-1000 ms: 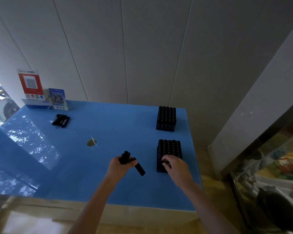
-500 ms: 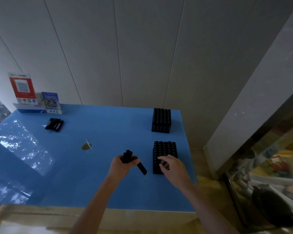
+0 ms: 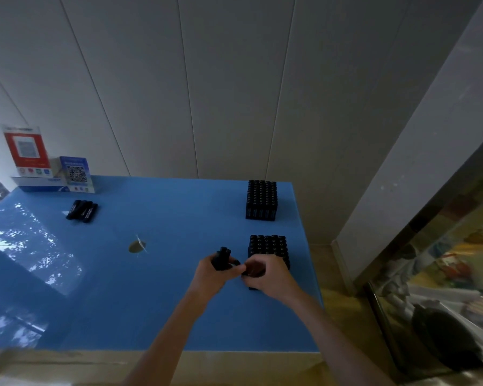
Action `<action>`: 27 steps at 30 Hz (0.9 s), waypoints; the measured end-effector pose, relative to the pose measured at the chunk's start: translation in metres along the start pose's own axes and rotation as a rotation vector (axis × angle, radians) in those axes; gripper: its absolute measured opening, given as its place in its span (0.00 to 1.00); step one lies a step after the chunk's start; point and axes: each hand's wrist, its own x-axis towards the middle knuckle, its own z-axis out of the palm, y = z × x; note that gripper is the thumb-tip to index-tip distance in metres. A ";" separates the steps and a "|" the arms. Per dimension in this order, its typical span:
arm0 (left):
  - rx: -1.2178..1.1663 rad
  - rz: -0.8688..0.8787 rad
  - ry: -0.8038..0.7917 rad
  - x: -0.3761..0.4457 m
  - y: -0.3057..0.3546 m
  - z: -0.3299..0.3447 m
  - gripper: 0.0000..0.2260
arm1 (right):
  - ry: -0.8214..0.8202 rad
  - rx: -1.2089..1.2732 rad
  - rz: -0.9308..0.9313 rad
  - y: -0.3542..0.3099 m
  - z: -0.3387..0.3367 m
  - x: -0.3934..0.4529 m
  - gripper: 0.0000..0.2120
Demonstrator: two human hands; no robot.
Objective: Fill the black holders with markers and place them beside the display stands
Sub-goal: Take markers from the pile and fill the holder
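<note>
Since a moment ago, our right hand (image 3: pixel 265 274) has left the near holder (image 3: pixel 268 246) and now pinches one marker (image 3: pixel 244 270) from the bundle (image 3: pixel 221 259) gripped in our left hand (image 3: pixel 211 274), just left of that holder; a loosened grip could spill markers across the counter (image 3: pixel 151 302).

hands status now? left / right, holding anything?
Left hand: grips a bunch of black markers.
Right hand: fingers curled at a marker by the left hand; whether it grips it cannot be told.
</note>
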 end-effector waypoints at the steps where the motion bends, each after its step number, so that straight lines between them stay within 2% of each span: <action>1: -0.007 -0.008 -0.010 0.001 0.000 0.000 0.10 | 0.000 -0.029 0.002 0.002 -0.001 0.000 0.07; 5: -0.032 -0.051 -0.056 0.004 -0.003 -0.009 0.12 | 0.031 0.008 0.071 0.010 -0.010 0.001 0.08; 10: -0.168 -0.079 -0.074 0.010 -0.011 -0.030 0.10 | 0.153 0.043 0.128 0.026 -0.026 -0.004 0.03; 13: -0.205 -0.079 -0.035 0.010 -0.015 -0.037 0.11 | 0.194 -0.057 0.111 0.033 -0.031 -0.004 0.06; 17: -0.080 -0.042 0.012 0.004 -0.014 -0.042 0.10 | 0.191 -0.151 0.076 0.037 -0.033 -0.005 0.02; 19: -0.079 -0.023 0.009 0.001 -0.014 -0.043 0.10 | 0.169 -0.176 0.080 0.038 -0.030 -0.007 0.06; 22: -0.068 -0.007 -0.001 0.000 -0.017 -0.042 0.11 | 0.149 -0.215 0.043 0.041 -0.024 -0.008 0.06; 27: -0.111 -0.016 0.009 0.003 -0.024 -0.044 0.11 | 0.206 -0.321 -0.028 0.048 -0.014 -0.009 0.10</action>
